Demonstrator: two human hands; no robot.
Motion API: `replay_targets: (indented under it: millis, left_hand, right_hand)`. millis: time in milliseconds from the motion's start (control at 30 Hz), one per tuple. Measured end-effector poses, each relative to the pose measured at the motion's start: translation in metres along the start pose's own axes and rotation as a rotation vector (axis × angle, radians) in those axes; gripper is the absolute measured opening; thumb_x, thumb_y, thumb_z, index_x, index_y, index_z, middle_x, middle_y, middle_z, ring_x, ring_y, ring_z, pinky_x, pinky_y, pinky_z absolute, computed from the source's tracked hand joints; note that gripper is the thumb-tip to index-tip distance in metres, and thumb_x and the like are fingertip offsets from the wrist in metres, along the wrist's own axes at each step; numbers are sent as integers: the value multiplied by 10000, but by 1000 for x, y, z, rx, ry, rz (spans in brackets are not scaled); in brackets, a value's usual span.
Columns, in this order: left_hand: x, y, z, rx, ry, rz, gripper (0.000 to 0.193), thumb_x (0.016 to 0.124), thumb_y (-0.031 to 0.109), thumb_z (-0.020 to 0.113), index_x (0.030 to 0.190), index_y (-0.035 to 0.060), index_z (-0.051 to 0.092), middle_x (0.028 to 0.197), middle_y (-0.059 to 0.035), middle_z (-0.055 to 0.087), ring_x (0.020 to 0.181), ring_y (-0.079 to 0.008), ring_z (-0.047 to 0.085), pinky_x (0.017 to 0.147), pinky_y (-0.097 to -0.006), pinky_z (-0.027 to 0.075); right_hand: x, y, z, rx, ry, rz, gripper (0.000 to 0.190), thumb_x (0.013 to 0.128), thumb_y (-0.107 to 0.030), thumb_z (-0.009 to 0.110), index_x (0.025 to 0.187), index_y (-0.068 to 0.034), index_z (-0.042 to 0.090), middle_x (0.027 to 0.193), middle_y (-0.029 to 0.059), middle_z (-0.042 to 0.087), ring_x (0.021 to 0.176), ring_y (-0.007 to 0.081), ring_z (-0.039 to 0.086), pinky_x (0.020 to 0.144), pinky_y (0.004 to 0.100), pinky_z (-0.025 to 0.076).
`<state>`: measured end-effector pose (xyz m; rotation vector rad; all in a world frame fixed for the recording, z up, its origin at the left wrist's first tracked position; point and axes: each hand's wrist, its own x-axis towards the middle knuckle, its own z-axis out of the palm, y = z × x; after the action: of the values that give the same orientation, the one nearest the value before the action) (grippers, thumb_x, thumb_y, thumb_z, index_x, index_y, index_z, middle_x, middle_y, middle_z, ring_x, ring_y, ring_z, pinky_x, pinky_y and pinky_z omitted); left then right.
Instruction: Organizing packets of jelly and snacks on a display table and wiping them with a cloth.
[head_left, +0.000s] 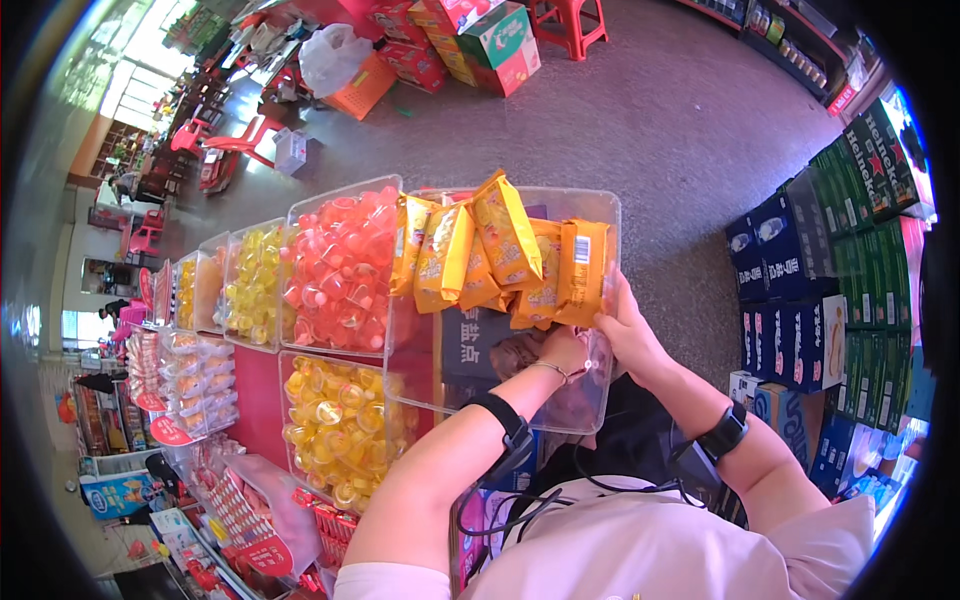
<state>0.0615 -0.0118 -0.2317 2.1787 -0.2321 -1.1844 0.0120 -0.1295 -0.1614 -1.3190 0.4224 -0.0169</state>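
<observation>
A clear plastic bin (600, 202) lies before me with several orange snack packets (506, 232) along its far side. Inside the bin's near part is my left hand (562, 352), on a crumpled brownish cloth (517, 352); whether its fingers grip the cloth is hard to tell. My right hand (626, 322) holds the bin's right wall near the rightmost packet, thumb at the packets' lower edge. Left of this bin stands a bin of red jelly cups (341, 270), and nearer to me one of yellow jelly cups (341, 427).
Stacked drink cartons (787, 337) stand on the right. Farther left are more bins of yellow cups (255, 285) and packed baked goods (199, 382). Across the floor are an orange crate (360, 86), cardboard boxes (499, 49) and a red stool (574, 30). Black cables hang before my chest.
</observation>
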Motion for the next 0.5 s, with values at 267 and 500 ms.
replay_targets:
  millis: [267, 500]
  left_hand:
    - [-5, -5, -9, 317, 46, 230, 367, 846, 272, 484, 1079, -12, 491, 998, -250, 583, 924, -388, 562, 809, -436, 441]
    - [-9, -2, -24, 506, -94, 449, 328, 853, 206, 439, 1116, 17, 491, 997, -237, 588, 945, -375, 555, 831, -433, 429]
  right_hand:
    - [-1, 1, 3, 66, -25, -32, 718, 832, 28, 441, 1419, -67, 39, 1427, 115, 197, 1319, 208, 218, 1066, 329, 212]
    - [0, 4, -3, -175, -2, -3, 729, 816, 39, 424, 1419, -68, 28, 1433, 115, 174, 1331, 212, 186, 1074, 336, 187]
